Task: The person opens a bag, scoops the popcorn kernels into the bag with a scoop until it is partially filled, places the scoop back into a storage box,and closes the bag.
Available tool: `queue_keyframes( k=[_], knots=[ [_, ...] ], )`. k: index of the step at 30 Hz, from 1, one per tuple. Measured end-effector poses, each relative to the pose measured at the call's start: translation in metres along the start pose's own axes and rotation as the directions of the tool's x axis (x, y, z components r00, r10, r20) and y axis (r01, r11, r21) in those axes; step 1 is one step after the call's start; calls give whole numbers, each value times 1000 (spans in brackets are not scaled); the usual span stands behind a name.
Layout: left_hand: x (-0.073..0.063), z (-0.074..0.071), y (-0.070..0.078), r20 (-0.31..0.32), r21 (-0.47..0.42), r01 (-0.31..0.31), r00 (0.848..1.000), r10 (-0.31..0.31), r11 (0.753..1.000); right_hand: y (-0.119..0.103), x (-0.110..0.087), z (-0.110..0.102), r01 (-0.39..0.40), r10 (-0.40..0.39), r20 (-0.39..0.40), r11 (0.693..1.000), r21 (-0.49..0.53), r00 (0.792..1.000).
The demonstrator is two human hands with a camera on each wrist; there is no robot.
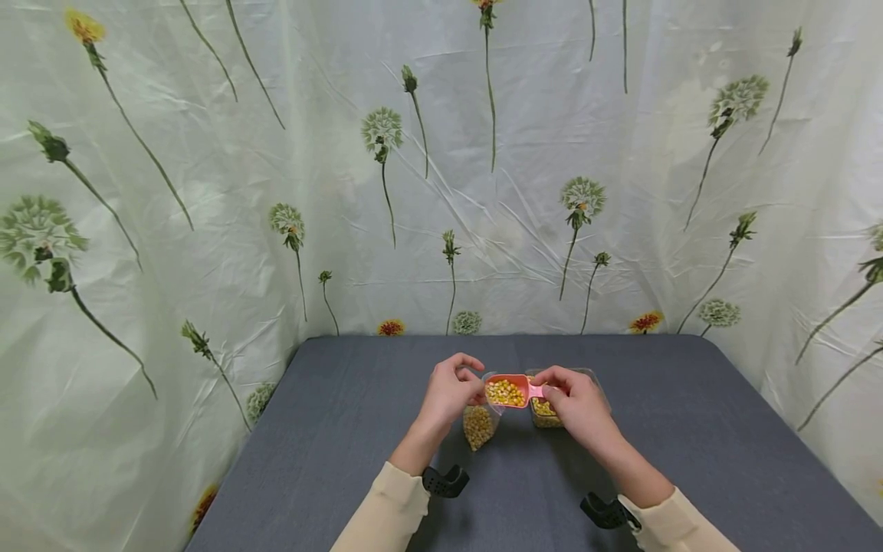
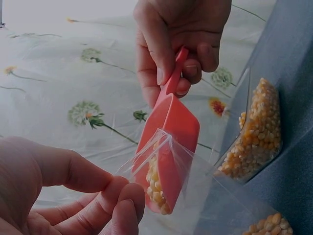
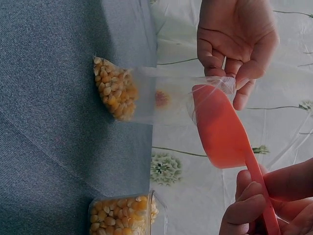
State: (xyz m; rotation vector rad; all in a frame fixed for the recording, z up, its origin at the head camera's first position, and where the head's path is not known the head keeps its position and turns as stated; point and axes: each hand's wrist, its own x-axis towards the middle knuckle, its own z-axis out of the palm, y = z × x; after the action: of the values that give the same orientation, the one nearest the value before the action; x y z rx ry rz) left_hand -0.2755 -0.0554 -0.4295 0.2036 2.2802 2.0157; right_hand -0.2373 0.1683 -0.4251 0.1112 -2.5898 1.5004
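Dandelion-printed curtain (image 1: 331,92) hangs behind your dark grey table (image 1: 345,460). Just beyond your right hand (image 1: 579,402) stands a clear container (image 1: 548,422) of corn. Your left hand (image 1: 448,391) pinches the plastic bag (image 3: 171,107) by its mouth; the right grips the pink scoop (image 3: 222,132), its kernel-filled bowl between both hands.

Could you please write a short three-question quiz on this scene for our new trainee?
1. Which hand holds the pink plastic scoop at the mouth of the clear plastic bag?
2. True or false: the scoop is empty.
3. The left hand pinches:
A) the scoop's handle
B) the bag's upper edge
C) the rim of the clear rectangular box

Key:
1. The right hand.
2. False; yellow corn kernels lie in it.
3. B
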Motion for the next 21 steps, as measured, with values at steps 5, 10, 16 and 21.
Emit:
queue_keyframes(
  k=[5, 10, 16, 21],
  knots=[
    [0, -1, 1, -1, -4, -4, 1000, 4, 1000, -1, -1, 2, 7, -7, -7, 1000, -6, 1000],
    [-1, -1, 1, -2, -3, -14, 1000, 14, 1000, -3, -1, 2, 33, -34, -28, 999, -42, 999],
    [-1, -2, 2, 3, -11, -14, 1000, 14, 1000, -4, -3, 2, 72, -77, -47, 993, -94, 996],
    [-1, -2, 1, 7, -15, -15, 1000, 15, 1000, -8, -5, 3, 81, -88, -52, 988, -128, 995]
  ],
)
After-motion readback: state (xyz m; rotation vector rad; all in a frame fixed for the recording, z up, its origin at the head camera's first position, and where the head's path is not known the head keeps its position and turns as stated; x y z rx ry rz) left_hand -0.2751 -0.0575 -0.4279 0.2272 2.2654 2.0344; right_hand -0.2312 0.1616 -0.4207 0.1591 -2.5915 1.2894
